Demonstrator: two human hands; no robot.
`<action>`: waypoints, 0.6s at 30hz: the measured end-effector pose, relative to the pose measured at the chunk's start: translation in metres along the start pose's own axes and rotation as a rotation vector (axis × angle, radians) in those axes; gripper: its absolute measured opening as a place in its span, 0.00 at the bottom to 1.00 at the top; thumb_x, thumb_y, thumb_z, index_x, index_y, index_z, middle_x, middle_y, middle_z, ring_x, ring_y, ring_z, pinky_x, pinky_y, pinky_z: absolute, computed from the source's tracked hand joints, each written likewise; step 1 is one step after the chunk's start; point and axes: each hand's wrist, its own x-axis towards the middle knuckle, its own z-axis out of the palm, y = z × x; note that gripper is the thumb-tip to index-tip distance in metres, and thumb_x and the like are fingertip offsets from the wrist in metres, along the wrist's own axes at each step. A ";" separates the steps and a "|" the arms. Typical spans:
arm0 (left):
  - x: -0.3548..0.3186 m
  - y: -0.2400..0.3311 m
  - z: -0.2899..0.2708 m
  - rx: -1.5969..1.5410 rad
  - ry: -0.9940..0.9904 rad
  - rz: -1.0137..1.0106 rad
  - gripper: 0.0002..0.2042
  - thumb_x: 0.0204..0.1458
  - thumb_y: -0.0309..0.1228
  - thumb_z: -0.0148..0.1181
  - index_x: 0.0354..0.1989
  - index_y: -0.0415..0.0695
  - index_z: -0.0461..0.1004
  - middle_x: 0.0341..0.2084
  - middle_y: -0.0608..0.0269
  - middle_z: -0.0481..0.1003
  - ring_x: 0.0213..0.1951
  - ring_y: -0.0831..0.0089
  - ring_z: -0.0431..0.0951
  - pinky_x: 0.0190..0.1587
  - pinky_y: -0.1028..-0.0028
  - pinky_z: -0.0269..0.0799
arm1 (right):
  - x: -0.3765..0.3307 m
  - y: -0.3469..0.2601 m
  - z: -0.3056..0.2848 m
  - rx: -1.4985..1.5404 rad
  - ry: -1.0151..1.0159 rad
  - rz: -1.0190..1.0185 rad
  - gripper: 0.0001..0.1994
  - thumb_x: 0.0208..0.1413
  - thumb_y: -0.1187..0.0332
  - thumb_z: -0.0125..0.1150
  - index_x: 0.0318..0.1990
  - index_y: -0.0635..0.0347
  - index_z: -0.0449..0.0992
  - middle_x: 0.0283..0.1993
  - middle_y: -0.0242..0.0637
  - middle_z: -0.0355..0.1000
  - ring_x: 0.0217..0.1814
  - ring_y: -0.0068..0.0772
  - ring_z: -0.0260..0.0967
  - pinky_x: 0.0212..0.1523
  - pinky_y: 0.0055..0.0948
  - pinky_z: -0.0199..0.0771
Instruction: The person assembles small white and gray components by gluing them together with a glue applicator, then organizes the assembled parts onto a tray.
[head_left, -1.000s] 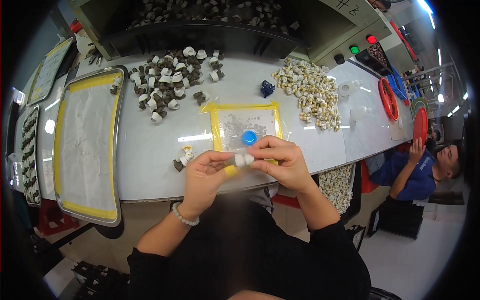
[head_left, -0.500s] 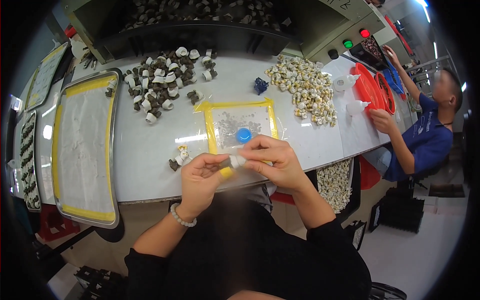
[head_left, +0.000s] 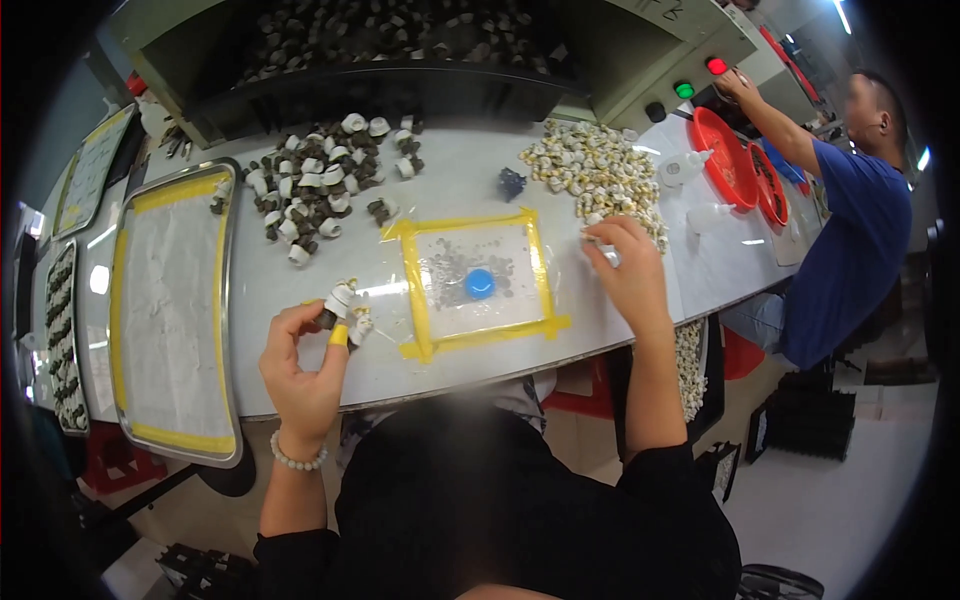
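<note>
My left hand (head_left: pixel 303 372) has moved over the left front of the table, closed on a small white-and-dark-brown molded piece (head_left: pixel 340 297). A yellow cover sits on its thumb. Beside that thumb, another small white piece (head_left: pixel 361 325) lies on the table. At the near side of a heap of small white-and-yellow pieces (head_left: pixel 590 170) is my right hand (head_left: pixel 634 275), fingertips pinched together; what they hold is too small to make out. Between my hands lies a clear sheet framed in yellow tape (head_left: pixel 440 325), bearing a round blue cap (head_left: pixel 480 284) and many small translucent spots.
Larger white-and-brown pieces (head_left: pixel 320 175) are heaped at the back left. A paper-lined tray (head_left: pixel 232 330) stands left. Beyond is a machine with a red light (head_left: pixel 716 66). White squeeze bottles (head_left: pixel 684 168) and red basins (head_left: pixel 722 160) stand right, by a co-worker (head_left: pixel 850 220) in blue.
My hands, together over the front edge before, have parted: the left went left with the piece, the right went right to the heap. The co-worker has reached farther away.
</note>
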 end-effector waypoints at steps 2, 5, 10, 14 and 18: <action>0.005 -0.005 -0.013 0.409 -0.002 0.081 0.13 0.40 0.14 0.58 0.37 0.37 0.71 0.34 0.56 0.73 0.36 0.67 0.73 0.41 0.72 0.69 | 0.001 0.011 0.000 -0.058 0.016 0.027 0.08 0.44 0.75 0.61 0.35 0.62 0.75 0.38 0.41 0.70 0.38 0.42 0.70 0.41 0.34 0.70; 0.000 -0.009 -0.015 0.493 -0.054 0.113 0.12 0.39 0.15 0.58 0.35 0.37 0.71 0.32 0.54 0.74 0.36 0.61 0.73 0.39 0.71 0.69 | 0.000 0.011 0.007 -0.078 -0.059 0.104 0.08 0.45 0.76 0.60 0.35 0.62 0.74 0.36 0.40 0.69 0.35 0.40 0.70 0.37 0.33 0.71; -0.004 -0.003 -0.015 0.529 -0.124 0.147 0.14 0.36 0.16 0.57 0.35 0.37 0.71 0.31 0.55 0.74 0.39 0.60 0.72 0.41 0.68 0.69 | -0.003 -0.004 0.013 -0.040 -0.047 0.053 0.10 0.45 0.77 0.60 0.38 0.63 0.74 0.33 0.37 0.68 0.26 0.31 0.66 0.30 0.27 0.69; -0.002 0.008 -0.013 0.538 -0.173 0.134 0.17 0.33 0.21 0.59 0.37 0.38 0.70 0.34 0.56 0.73 0.43 0.59 0.70 0.45 0.63 0.66 | -0.004 -0.013 0.008 0.053 -0.157 0.141 0.11 0.47 0.75 0.60 0.40 0.63 0.75 0.33 0.38 0.68 0.30 0.33 0.69 0.31 0.29 0.71; -0.003 0.009 0.002 0.734 -0.202 0.253 0.20 0.32 0.26 0.63 0.39 0.40 0.70 0.37 0.57 0.71 0.44 0.60 0.68 0.45 0.63 0.62 | 0.000 -0.012 0.001 0.139 -0.196 0.036 0.12 0.46 0.76 0.61 0.41 0.63 0.75 0.36 0.37 0.69 0.34 0.31 0.69 0.32 0.27 0.71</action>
